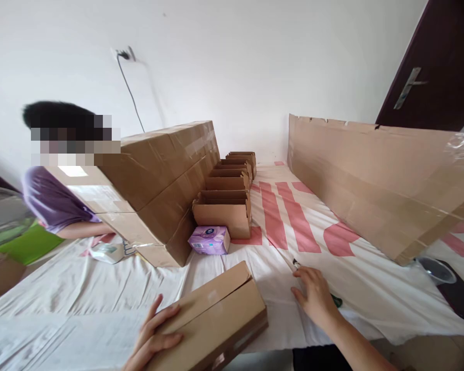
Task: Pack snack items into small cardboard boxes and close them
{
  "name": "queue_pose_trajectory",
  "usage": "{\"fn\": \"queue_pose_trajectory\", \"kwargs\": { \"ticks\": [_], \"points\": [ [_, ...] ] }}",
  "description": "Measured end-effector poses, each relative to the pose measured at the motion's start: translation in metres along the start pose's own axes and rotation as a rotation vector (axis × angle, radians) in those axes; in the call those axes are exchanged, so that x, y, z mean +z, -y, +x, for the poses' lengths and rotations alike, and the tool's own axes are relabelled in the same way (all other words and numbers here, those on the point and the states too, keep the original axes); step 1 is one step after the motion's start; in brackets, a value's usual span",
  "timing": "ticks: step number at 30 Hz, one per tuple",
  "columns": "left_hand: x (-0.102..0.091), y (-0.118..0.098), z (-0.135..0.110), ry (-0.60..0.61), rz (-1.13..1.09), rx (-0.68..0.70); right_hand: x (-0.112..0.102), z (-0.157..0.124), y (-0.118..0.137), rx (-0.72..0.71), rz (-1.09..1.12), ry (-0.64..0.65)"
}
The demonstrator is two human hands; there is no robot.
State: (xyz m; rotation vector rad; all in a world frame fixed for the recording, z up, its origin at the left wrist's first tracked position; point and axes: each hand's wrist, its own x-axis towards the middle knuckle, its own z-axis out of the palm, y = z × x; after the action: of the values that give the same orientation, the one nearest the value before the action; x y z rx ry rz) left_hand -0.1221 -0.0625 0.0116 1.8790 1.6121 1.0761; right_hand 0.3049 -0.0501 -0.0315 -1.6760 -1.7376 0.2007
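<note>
In the front middle lies a closed cardboard box (224,309), tilted slightly, with a seam along its top. My left hand (152,332) rests on its near left end, fingers spread over the cardboard. To the right of the box, my right hand (315,296) is low over the white cloth, thumb apart from the fingers. A small dark-and-white tip (296,264) shows at its index finger; its kind is unclear. Something dark green (336,300) peeks out behind the wrist; whether both belong to one thing is hidden.
A purple tissue pack (209,240) stands before a row of open cardboard boxes (222,219). Tall cardboard walls rise at left (158,180) and right (371,180). A clear round container (436,270) is at right. Another person (58,201) sits behind the left wall.
</note>
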Motion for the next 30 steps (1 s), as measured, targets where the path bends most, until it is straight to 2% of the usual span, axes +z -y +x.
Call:
{"fn": "queue_pose_trajectory", "kwargs": {
  "ticks": [2,4,5,7,10,13,16,19,21,23,25,28,30],
  "points": [
    [0.009,-0.023,0.009,0.155,-0.056,0.045,-0.009,-0.002,-0.02,0.067,-0.141,0.012],
    [0.02,-0.042,0.015,0.325,-0.131,0.172,-0.012,-0.006,-0.034,0.079,-0.208,0.05],
    [0.027,-0.05,0.017,0.357,-0.178,0.222,-0.012,-0.009,-0.039,0.063,-0.218,0.067],
    [0.042,-0.06,0.02,0.352,-0.27,0.229,-0.011,-0.012,-0.048,0.029,-0.221,0.077],
    [0.061,-0.063,0.02,0.294,-0.37,0.221,-0.013,-0.008,-0.056,0.042,-0.19,0.06],
    [0.071,-0.059,0.016,0.252,-0.402,0.262,-0.028,0.006,-0.052,0.064,-0.076,0.026],
    [0.078,-0.055,0.012,0.178,-0.44,0.301,-0.055,0.029,-0.024,0.034,0.087,-0.044],
    [0.083,-0.057,0.011,0.109,-0.473,0.303,-0.082,0.051,0.031,-0.163,0.17,-0.079],
    [0.084,-0.06,0.01,0.096,-0.488,0.282,-0.092,0.062,0.072,-0.365,0.199,0.095],
    [0.084,-0.062,0.01,0.107,-0.505,0.241,-0.095,0.068,0.109,-0.569,0.226,0.258],
    [0.083,-0.063,0.009,0.121,-0.519,0.202,-0.09,0.07,0.136,-0.706,0.211,0.36],
    [0.081,-0.063,0.01,0.127,-0.522,0.196,-0.079,0.07,0.157,-0.812,0.122,0.43],
    [0.081,-0.063,0.01,0.123,-0.514,0.202,-0.073,0.069,0.161,-0.823,0.06,0.453]
  ]
}}
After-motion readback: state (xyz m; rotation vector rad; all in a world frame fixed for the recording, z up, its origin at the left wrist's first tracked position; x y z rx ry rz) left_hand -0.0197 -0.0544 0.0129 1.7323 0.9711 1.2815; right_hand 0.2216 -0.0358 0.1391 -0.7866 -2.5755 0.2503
